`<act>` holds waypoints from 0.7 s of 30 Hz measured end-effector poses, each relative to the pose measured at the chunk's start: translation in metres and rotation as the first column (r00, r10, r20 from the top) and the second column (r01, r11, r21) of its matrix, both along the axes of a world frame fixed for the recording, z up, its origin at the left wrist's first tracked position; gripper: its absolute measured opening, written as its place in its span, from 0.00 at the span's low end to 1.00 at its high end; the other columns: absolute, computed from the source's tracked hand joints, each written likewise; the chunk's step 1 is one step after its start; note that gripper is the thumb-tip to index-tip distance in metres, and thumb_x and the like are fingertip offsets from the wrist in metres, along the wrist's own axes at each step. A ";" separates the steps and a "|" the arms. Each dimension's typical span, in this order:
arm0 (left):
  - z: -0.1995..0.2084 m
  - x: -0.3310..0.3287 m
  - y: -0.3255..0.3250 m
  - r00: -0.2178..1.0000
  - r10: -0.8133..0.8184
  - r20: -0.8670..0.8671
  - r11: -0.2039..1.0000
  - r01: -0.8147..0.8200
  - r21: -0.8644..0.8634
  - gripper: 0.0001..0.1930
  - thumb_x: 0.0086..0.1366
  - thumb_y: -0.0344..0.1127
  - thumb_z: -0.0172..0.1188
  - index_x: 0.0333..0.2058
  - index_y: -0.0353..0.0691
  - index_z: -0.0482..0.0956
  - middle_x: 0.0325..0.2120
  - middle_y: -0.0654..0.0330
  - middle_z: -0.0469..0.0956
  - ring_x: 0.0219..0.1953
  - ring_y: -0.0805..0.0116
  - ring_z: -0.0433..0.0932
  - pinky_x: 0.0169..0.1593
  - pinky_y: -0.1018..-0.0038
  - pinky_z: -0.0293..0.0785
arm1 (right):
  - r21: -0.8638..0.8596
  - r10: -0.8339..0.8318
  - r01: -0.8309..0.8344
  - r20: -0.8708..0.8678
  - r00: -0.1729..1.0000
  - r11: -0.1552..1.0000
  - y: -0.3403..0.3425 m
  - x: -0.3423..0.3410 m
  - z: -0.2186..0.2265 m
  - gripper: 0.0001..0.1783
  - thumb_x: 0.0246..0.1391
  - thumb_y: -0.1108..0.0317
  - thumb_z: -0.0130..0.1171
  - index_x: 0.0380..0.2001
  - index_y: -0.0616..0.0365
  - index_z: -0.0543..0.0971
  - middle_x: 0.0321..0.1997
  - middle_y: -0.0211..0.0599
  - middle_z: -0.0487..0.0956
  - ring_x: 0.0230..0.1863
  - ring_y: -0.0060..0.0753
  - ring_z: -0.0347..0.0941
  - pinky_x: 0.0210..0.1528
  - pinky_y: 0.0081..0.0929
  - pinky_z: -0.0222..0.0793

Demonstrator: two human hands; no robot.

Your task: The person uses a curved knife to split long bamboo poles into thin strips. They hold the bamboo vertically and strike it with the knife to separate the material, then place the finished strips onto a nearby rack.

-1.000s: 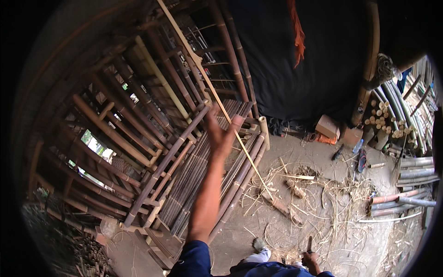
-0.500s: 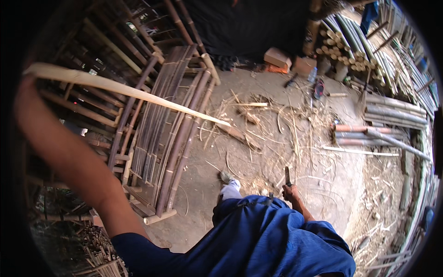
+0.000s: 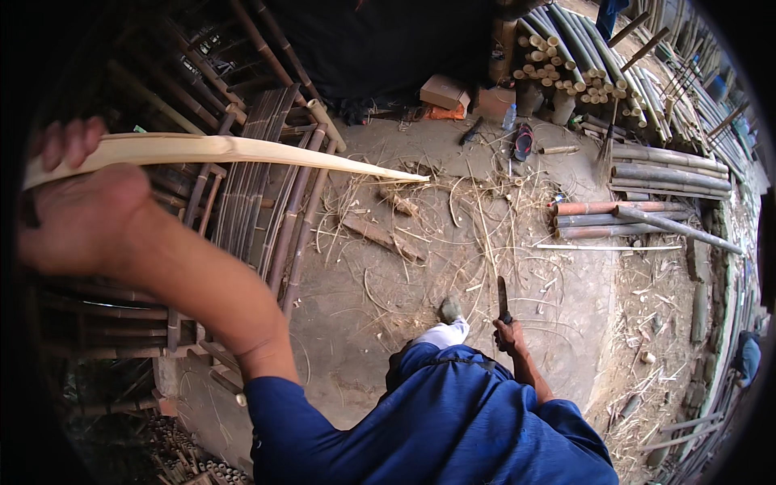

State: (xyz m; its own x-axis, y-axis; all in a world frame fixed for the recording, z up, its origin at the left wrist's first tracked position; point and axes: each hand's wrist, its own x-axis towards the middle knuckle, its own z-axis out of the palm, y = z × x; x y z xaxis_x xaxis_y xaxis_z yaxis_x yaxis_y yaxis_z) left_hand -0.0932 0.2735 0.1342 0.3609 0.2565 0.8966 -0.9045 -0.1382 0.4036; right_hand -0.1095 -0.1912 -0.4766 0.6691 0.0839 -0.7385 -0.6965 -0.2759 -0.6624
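Note:
Raised at the far left, my left hand [image 3: 85,190] is closed around the wide end of a long pale bamboo strip [image 3: 242,150]. The strip stretches to the right and narrows to a point above the littered floor. Low on my right side, my right hand [image 3: 509,335] grips the handle of a knife [image 3: 503,297], its dark blade pointing forward and away from me. A wooden block [image 3: 384,236] lies on the floor below the strip's thin end. Part of the left palm is cut off by the dark rim of the picture.
Bamboo benches [image 3: 259,162] stand on the left. Thin shavings [image 3: 477,218] litter the floor ahead. Stacked bamboo poles [image 3: 566,61] fill the back right, with thicker poles [image 3: 622,218] lying nearer. A cardboard box [image 3: 444,93], a water bottle [image 3: 509,117] and a sandal [image 3: 524,141] are at the back.
My left hand has come inward and down into fuller view, still gripping the strip, which now lies more level. The view has shifted rightward; the knife stays in my right hand.

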 end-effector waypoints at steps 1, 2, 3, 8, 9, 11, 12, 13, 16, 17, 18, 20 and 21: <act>-0.026 0.012 -0.012 0.994 -0.110 0.029 0.988 0.112 -0.103 0.21 0.69 0.48 0.37 0.35 0.32 0.66 0.25 0.57 0.62 0.27 0.65 0.63 0.34 0.67 0.60 | 0.004 -0.012 0.012 0.032 0.999 1.000 -0.001 0.008 0.008 0.14 0.52 0.61 0.62 0.23 0.57 0.71 0.16 0.32 0.71 0.12 0.26 0.66 0.13 0.28 0.60; -0.035 0.027 -0.020 0.975 -0.223 0.012 0.949 0.219 -0.226 0.19 0.71 0.45 0.38 0.35 0.33 0.68 0.26 0.57 0.64 0.28 0.66 0.63 0.37 0.68 0.60 | 0.033 0.013 -0.016 0.090 0.996 0.999 0.001 0.022 0.023 0.14 0.51 0.62 0.64 0.23 0.57 0.71 0.15 0.32 0.71 0.12 0.26 0.66 0.13 0.27 0.60; -0.045 0.041 -0.030 0.939 -0.345 0.007 0.907 0.335 -0.256 0.19 0.72 0.47 0.46 0.39 0.33 0.70 0.29 0.57 0.68 0.30 0.66 0.66 0.42 0.65 0.63 | 0.067 0.040 -0.050 0.141 0.989 0.997 0.004 0.029 0.043 0.15 0.50 0.62 0.65 0.23 0.58 0.71 0.15 0.32 0.71 0.12 0.25 0.66 0.13 0.27 0.60; -0.057 0.107 -0.132 0.901 -0.404 -0.156 0.898 0.358 -0.257 0.22 0.66 0.52 0.58 0.45 0.38 0.74 0.34 0.61 0.70 0.39 0.68 0.69 0.60 0.54 0.66 | 0.020 0.164 -0.208 0.539 0.826 0.978 0.038 0.121 0.199 0.24 0.43 0.64 0.75 0.37 0.62 0.73 0.29 0.33 0.79 0.30 0.24 0.76 0.33 0.25 0.73; -0.059 0.116 -0.150 0.903 -0.377 -0.206 0.915 0.328 -0.234 0.22 0.65 0.52 0.59 0.46 0.39 0.76 0.35 0.60 0.74 0.37 0.68 0.72 0.56 0.54 0.72 | 0.091 0.095 -0.193 0.623 0.777 0.977 0.051 0.138 0.232 0.27 0.41 0.64 0.78 0.40 0.63 0.74 0.35 0.34 0.80 0.36 0.24 0.76 0.39 0.24 0.74; -0.064 0.130 -0.175 0.925 -0.314 -0.214 0.949 0.300 -0.097 0.20 0.63 0.49 0.63 0.44 0.39 0.77 0.33 0.61 0.77 0.32 0.69 0.74 0.53 0.59 0.77 | 0.328 -0.141 -0.226 0.798 0.586 0.917 0.081 0.166 0.293 0.34 0.37 0.63 0.80 0.46 0.62 0.74 0.43 0.33 0.80 0.44 0.24 0.75 0.47 0.24 0.72; -0.061 0.131 -0.199 0.925 -0.296 -0.240 0.955 0.294 -0.045 0.18 0.62 0.46 0.66 0.42 0.39 0.78 0.31 0.63 0.78 0.30 0.71 0.74 0.49 0.65 0.77 | 0.337 -0.187 -0.251 0.859 0.477 0.908 0.090 0.178 0.317 0.35 0.36 0.62 0.81 0.47 0.62 0.74 0.44 0.33 0.79 0.45 0.23 0.74 0.47 0.23 0.72; -0.055 0.124 -0.220 0.930 -0.256 -0.263 0.963 0.268 0.011 0.15 0.60 0.42 0.68 0.40 0.39 0.78 0.29 0.64 0.78 0.29 0.73 0.75 0.46 0.71 0.77 | 0.344 -0.228 -0.296 0.904 0.362 0.891 0.097 0.185 0.339 0.37 0.36 0.62 0.81 0.49 0.61 0.74 0.45 0.33 0.79 0.47 0.23 0.74 0.48 0.23 0.71; -0.056 0.131 -0.249 0.837 -0.440 -0.324 0.879 0.476 0.036 0.10 0.54 0.30 0.72 0.35 0.39 0.82 0.28 0.65 0.83 0.31 0.79 0.80 0.38 0.82 0.76 | 0.412 -0.298 -0.264 0.875 0.381 0.872 0.092 0.194 0.369 0.31 0.40 0.62 0.78 0.46 0.61 0.74 0.36 0.29 0.78 0.36 0.19 0.75 0.37 0.19 0.73; -0.060 0.130 -0.260 0.847 -0.426 -0.318 0.888 0.458 0.030 0.10 0.54 0.30 0.72 0.34 0.39 0.82 0.27 0.64 0.83 0.31 0.79 0.80 0.38 0.82 0.76 | 0.454 -0.300 -0.287 0.841 0.450 0.843 0.081 0.197 0.366 0.30 0.41 0.62 0.78 0.44 0.60 0.74 0.33 0.28 0.77 0.33 0.18 0.73 0.34 0.18 0.72; -0.060 0.125 -0.273 0.852 -0.393 -0.345 0.899 0.435 0.051 0.10 0.56 0.32 0.71 0.34 0.39 0.81 0.27 0.66 0.80 0.31 0.80 0.77 0.38 0.82 0.74 | 0.496 -0.294 -0.309 0.803 0.518 0.811 0.068 0.200 0.364 0.29 0.42 0.62 0.78 0.43 0.60 0.74 0.31 0.26 0.76 0.30 0.16 0.72 0.30 0.18 0.71; -0.062 0.112 -0.293 0.856 -0.319 -0.407 0.919 0.384 0.089 0.10 0.59 0.35 0.70 0.33 0.39 0.78 0.26 0.69 0.75 0.29 0.81 0.72 0.38 0.83 0.68 | 0.521 -0.314 -0.344 0.804 0.505 0.781 0.051 0.201 0.356 0.25 0.45 0.60 0.76 0.40 0.60 0.74 0.24 0.23 0.74 0.22 0.13 0.68 0.20 0.18 0.65; -0.066 0.109 -0.298 0.850 -0.326 -0.415 0.914 0.396 0.093 0.10 0.59 0.36 0.69 0.33 0.39 0.78 0.26 0.69 0.75 0.30 0.81 0.72 0.38 0.83 0.68 | 0.511 -0.305 -0.370 0.818 0.488 0.776 0.046 0.201 0.352 0.24 0.47 0.61 0.75 0.40 0.60 0.74 0.24 0.23 0.74 0.20 0.14 0.67 0.19 0.17 0.64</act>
State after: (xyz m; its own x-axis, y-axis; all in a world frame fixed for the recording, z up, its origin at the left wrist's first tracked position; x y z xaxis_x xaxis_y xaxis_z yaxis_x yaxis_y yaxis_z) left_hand 0.0162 -0.0240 0.0684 0.7207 -0.1013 0.6858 -0.6824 0.0705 0.7276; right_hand 0.0919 -0.1454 -0.1250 0.8792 0.2684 0.3936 0.2856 0.3645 -0.8863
